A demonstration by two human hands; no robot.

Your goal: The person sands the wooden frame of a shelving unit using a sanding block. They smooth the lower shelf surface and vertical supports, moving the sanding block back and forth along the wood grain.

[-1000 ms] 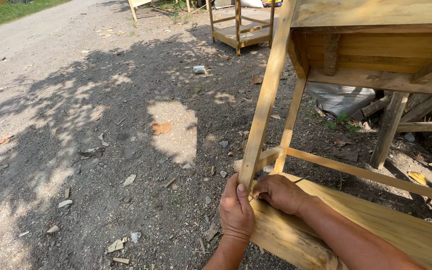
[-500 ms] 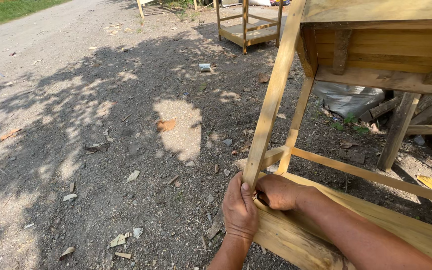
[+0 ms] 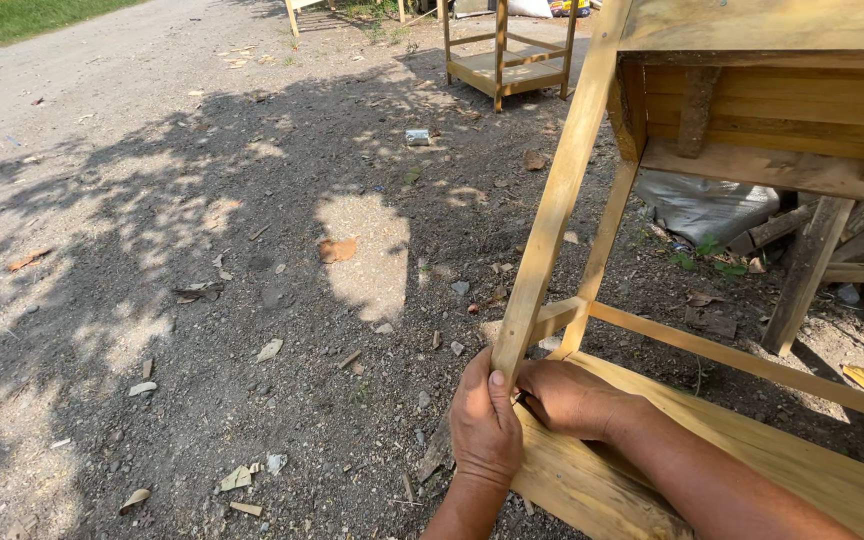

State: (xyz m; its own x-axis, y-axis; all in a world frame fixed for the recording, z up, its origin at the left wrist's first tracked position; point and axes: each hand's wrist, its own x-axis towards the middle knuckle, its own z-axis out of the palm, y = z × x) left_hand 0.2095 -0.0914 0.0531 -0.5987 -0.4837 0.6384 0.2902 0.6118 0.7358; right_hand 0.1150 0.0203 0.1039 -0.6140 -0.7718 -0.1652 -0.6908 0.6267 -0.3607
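Left hand (image 3: 485, 420) fingers clenched around the bottom end of the front leg (image 3: 557, 205), thumb (image 3: 499, 392) pressed flat up the leg's near face. Right hand (image 3: 574, 398) just beside it, touching the leg base from the inner side, fingers curled in at the joint; can't tell what they pinch, the tips are hidden behind the left hand. Both forearms come in from the bottom edge, right one crossing over the plank (image 3: 752, 460).

Leg is pale raw wood, tilted, running up and right to the top of the wooden stand (image 3: 772, 90). Second leg (image 3: 602, 250) close behind it, a short rail (image 3: 557, 318) joining the two near the bottom. Long thin rail (image 3: 742, 360) runs right from there toward the frame's right edge. Plank lies under the hands, slanting down to the right corner, near edge rough.

Ground (image 3: 202, 300) left of the hands is open dirt and gravel, mostly in shadow with sun patches, scattered wood chips (image 3: 237, 478) and dry leaves (image 3: 337, 250). Small can (image 3: 417, 136) well apart, up the yard. Another wooden frame (image 3: 507, 55) far off at the top edge. Grey sack (image 3: 707, 205) under the stand on the right, cramped side; grass strip (image 3: 22, 18) top left
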